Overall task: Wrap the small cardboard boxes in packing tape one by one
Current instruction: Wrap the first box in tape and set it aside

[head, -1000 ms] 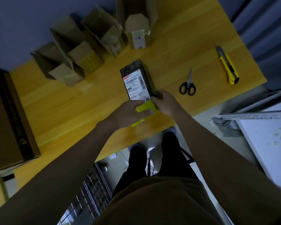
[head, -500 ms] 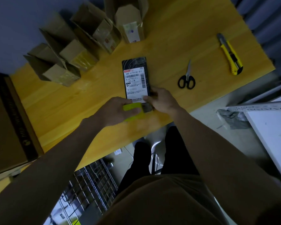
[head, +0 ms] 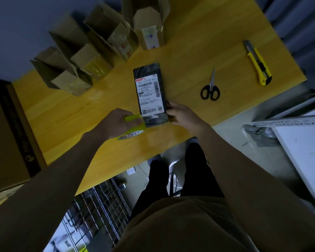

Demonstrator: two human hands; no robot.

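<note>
Broadly, the table (head: pixel 189 51) carries everything in play, and the order below runs from the largest item down. Four open cartons (head: pixel 98 57) stand in a row along its far edge, flaps up. The parcel (head: pixel 150 93), dark and glossy with a white label, lies flat near the middle of the near edge, long axis pointing away from the person.

It looks light and fairly stiff, a flat slab that keeps its shape. Its film surface probably slides easily on the wood, so it wants pinning at an end or along the long edges while tape is drawn across it. The label face is best left unpressed.

The right hand (head: pixel 183 116) steadies the parcel's near right corner, fingers curled against its side. The left hand (head: pixel 116 123) grips a lime-green dispenser (head: pixel 133 127), which touches the parcel's near left corner; a strip of tape appears to cross the near end, though dim light leaves this unsure.

Compared with the earlier frames, the dispenser has travelled from the middle of the near end, between the two hands, out to the left corner, and the hands now sit apart on either side.

Scissors (head: pixel 210 88) and a yellow knife (head: pixel 258 67) lie to the right, well apart from the parcel and untouched.
</note>
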